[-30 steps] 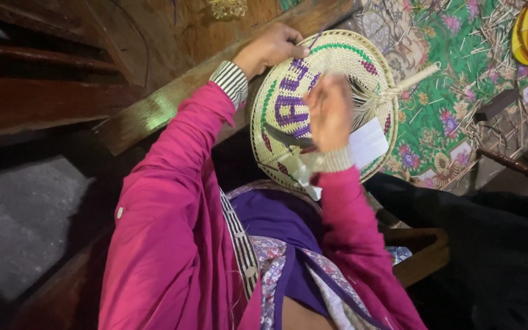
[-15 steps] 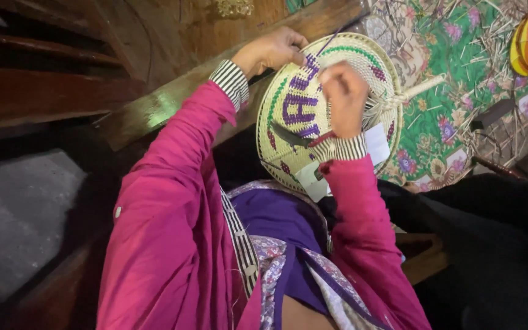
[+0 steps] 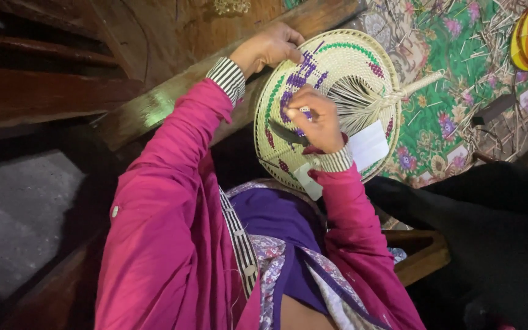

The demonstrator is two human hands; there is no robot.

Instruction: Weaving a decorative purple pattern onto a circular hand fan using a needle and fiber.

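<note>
My left hand (image 3: 268, 47) grips the woven straw fan's (image 3: 337, 67) far rim steady while my right hand's (image 3: 316, 119) fingers, pinched narrow, work the purple weave just beneath them.

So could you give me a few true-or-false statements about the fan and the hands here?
1. The left hand grips the edge of the woven fan. True.
2. The right hand hangs clear of the fan. False: it rests on the fan's face.
3. The fan is plain straw. False: it carries purple, green and red patterns.
4. A flowered cloth lies beyond the fan, strewn with straw bits. True.
5. The sleeves are blue. False: they are pink with striped cuffs.
</note>
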